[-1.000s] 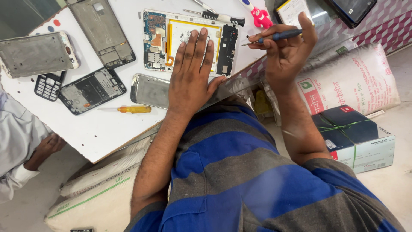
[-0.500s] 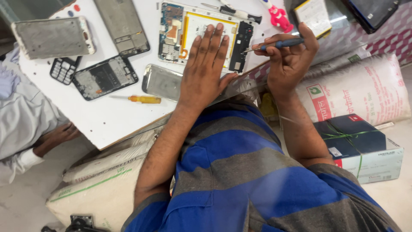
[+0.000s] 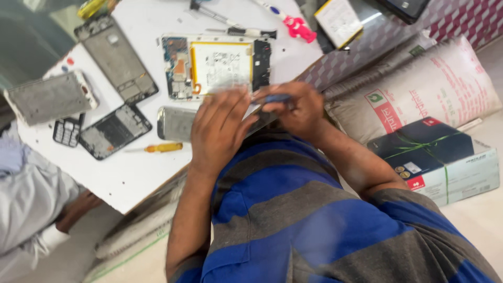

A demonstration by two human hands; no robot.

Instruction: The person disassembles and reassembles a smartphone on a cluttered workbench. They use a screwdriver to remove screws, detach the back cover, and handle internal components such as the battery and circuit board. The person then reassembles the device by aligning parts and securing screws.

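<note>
White tabletop (image 3: 131,178) fills the upper left of the head view, tilted so that its near edge runs from lower left up toward the right, with a patterned cloth and a printed sack (image 3: 419,89) beyond its right corner and a boxed parcel (image 3: 445,162) on the floor beside the sack.

Near the far edge lies an opened phone (image 3: 217,65), back cover off, its pale battery framed in yellow at the middle, a circuit board at its left end and a dark block at its right end. Its long axis runs left to right, roughly along the far edge, and it lies just beyond both hands.

The left hand (image 3: 217,131) lies spread and flat, palm down, fingers pointing toward the phone's near side; its fingertips are blurred, so I cannot tell whether they touch the phone. The right hand (image 3: 296,107) is closed in a pinch around a thin dark-blue tool (image 3: 277,98), which lies crosswise with its tip pointing left toward the left hand's fingers. Both hands are close to the phone; the left sits more squarely before it, the right off its right end.

A grey back cover (image 3: 175,123) lies just left of the left hand, a yellow-handled screwdriver (image 3: 162,148) nearer the front edge, and stripped phone frames (image 3: 115,57) toward the left corner.
</note>
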